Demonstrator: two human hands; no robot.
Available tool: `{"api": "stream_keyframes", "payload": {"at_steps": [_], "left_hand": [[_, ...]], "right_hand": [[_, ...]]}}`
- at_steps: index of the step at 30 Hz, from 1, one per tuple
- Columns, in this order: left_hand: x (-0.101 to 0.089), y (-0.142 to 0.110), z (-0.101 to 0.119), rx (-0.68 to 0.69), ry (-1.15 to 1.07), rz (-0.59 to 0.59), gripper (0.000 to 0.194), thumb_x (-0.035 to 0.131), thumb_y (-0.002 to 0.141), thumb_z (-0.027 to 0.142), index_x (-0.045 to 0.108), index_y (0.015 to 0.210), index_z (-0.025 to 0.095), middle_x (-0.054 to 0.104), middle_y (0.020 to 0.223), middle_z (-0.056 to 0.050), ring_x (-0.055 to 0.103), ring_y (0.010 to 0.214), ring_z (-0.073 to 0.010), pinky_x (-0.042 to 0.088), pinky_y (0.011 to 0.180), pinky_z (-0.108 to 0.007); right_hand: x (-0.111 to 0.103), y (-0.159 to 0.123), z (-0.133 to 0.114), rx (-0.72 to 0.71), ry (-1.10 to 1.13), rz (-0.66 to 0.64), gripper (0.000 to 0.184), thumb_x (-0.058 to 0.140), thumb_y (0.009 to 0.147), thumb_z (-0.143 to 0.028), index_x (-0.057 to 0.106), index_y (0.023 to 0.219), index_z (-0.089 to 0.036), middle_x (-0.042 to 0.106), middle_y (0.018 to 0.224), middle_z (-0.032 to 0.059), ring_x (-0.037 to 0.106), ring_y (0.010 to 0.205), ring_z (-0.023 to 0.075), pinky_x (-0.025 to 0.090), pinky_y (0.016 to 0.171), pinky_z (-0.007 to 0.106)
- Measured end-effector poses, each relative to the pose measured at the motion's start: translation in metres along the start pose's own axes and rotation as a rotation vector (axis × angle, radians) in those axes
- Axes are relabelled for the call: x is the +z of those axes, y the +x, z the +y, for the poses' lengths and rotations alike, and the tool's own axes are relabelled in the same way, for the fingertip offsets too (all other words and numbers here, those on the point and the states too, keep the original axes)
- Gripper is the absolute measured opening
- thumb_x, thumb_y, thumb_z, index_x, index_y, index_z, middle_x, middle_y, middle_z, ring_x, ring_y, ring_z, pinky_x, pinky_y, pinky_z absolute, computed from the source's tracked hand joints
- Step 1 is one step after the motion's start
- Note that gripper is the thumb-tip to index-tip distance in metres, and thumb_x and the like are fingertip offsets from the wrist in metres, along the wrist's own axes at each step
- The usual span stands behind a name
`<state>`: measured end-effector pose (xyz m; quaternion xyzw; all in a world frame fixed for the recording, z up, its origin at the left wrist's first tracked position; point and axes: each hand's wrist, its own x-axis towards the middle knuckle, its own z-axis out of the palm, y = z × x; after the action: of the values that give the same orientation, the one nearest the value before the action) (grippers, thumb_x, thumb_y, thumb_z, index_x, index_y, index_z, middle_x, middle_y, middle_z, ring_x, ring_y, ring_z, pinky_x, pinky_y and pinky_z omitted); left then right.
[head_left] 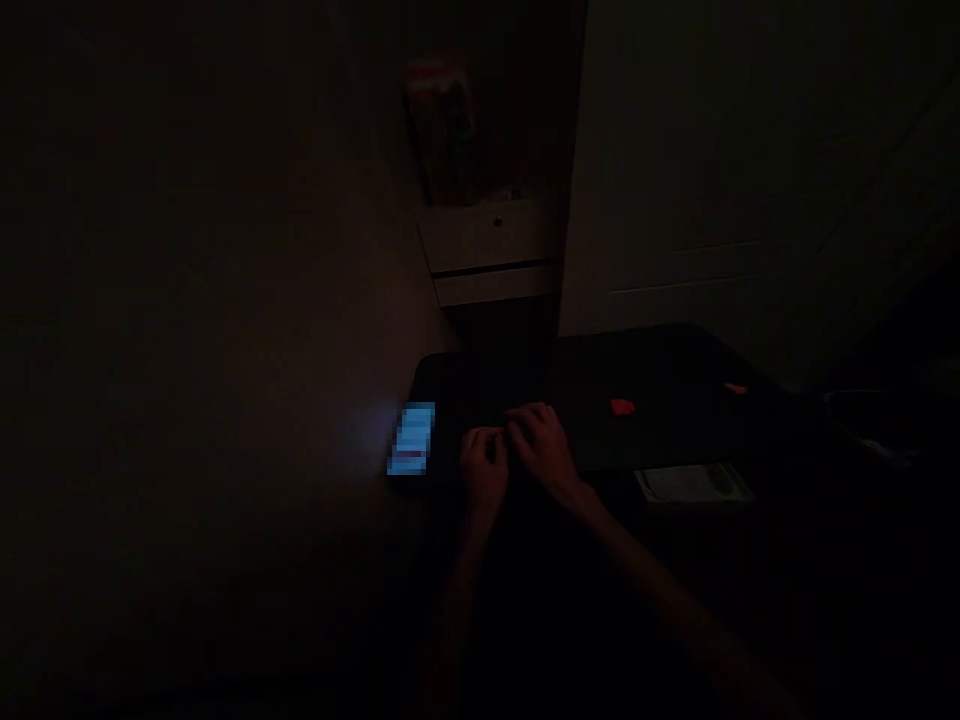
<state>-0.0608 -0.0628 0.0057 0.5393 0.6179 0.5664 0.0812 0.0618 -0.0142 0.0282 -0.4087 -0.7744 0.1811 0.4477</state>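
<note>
Although the room was very dark, a glowing pale-blue rectangular screen [412, 438] stood out at the left end of the black, round-cornered surface [652, 365]; its display broke into coarse blocks, and any writing on it could not be read. Markings on the tall box with a red top [441, 120], above the pale drawer unit with a small dark round spot on its front [495, 238], were too dim to make out, as were those on the flat whitish package [694, 484] low beyond the surface's near edge.

Both forearms reached forward, the right one slanting in from the lower right, the left one rising more steeply. The left hand [484, 470] had its fingers curled, thumb side facing the right hand [544, 445], which arched over with bent fingers pointing left. Their fingertips met or nearly met; whether either grip held the faint reddish sliver [500, 430] there, I could not tell. A bright red irregular lump [622, 407] lay right of the right hand, on the surface, and a smaller orange-red piece [736, 388] lay farther right.
</note>
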Motion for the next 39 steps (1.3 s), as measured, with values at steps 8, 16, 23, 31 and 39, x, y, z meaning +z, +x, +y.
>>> {"api": "stream_keyframes", "payload": {"at_steps": [8, 16, 23, 31, 39], "left_hand": [[-0.01, -0.094, -0.014, -0.282, -0.013, 0.137, 0.02, 0.054, 0.09, 0.026, 0.067, 0.104, 0.02, 0.07, 0.112, -0.016, 0.064, 0.109, -0.0314, 0.049, 0.1, -0.045], [0.003, -0.106, -0.03, -0.508, -0.25, -0.343, 0.028, 0.069, 0.079, 0.031, 0.076, 0.103, 0.017, 0.077, 0.109, -0.016, 0.072, 0.104, -0.0378, 0.055, 0.093, -0.05], [-0.005, -0.106, -0.022, -0.5, -0.245, -0.362, 0.042, 0.062, 0.085, 0.04, 0.074, 0.114, 0.012, 0.075, 0.117, -0.019, 0.07, 0.111, -0.0375, 0.054, 0.096, -0.049], [-0.011, -0.1, -0.007, -0.495, -0.295, -0.377, 0.04, 0.06, 0.087, 0.038, 0.074, 0.115, 0.013, 0.076, 0.116, -0.015, 0.071, 0.109, -0.0349, 0.054, 0.097, -0.046], [-0.007, -0.102, -0.015, -0.513, -0.31, -0.383, 0.039, 0.062, 0.086, 0.038, 0.075, 0.113, 0.013, 0.076, 0.115, -0.016, 0.071, 0.109, -0.0351, 0.054, 0.095, -0.045]], "right_hand": [[0.064, 0.014, -0.049, -0.261, 0.155, -0.465, 0.034, 0.057, 0.098, -0.017, 0.065, 0.13, -0.025, 0.062, 0.122, 0.0074, 0.058, 0.116, 0.0213, 0.047, 0.104, 0.037], [0.117, 0.049, -0.048, -0.052, -0.206, -0.453, 0.052, 0.055, 0.094, -0.015, 0.052, 0.147, -0.014, 0.057, 0.132, 0.0196, 0.051, 0.122, 0.0318, 0.043, 0.106, 0.046], [0.125, 0.068, -0.048, -0.025, -0.29, -0.486, 0.051, 0.056, 0.097, -0.025, 0.052, 0.147, -0.026, 0.055, 0.132, 0.0143, 0.05, 0.119, 0.0296, 0.043, 0.1, 0.044], [0.124, 0.068, -0.048, 0.005, -0.255, -0.49, 0.057, 0.056, 0.096, -0.024, 0.045, 0.152, -0.026, 0.051, 0.135, 0.0154, 0.05, 0.121, 0.0294, 0.041, 0.101, 0.043], [0.122, 0.065, -0.042, 0.022, -0.198, -0.457, 0.054, 0.056, 0.093, -0.021, 0.05, 0.147, -0.018, 0.054, 0.133, 0.0158, 0.052, 0.121, 0.0282, 0.039, 0.105, 0.039]]}}
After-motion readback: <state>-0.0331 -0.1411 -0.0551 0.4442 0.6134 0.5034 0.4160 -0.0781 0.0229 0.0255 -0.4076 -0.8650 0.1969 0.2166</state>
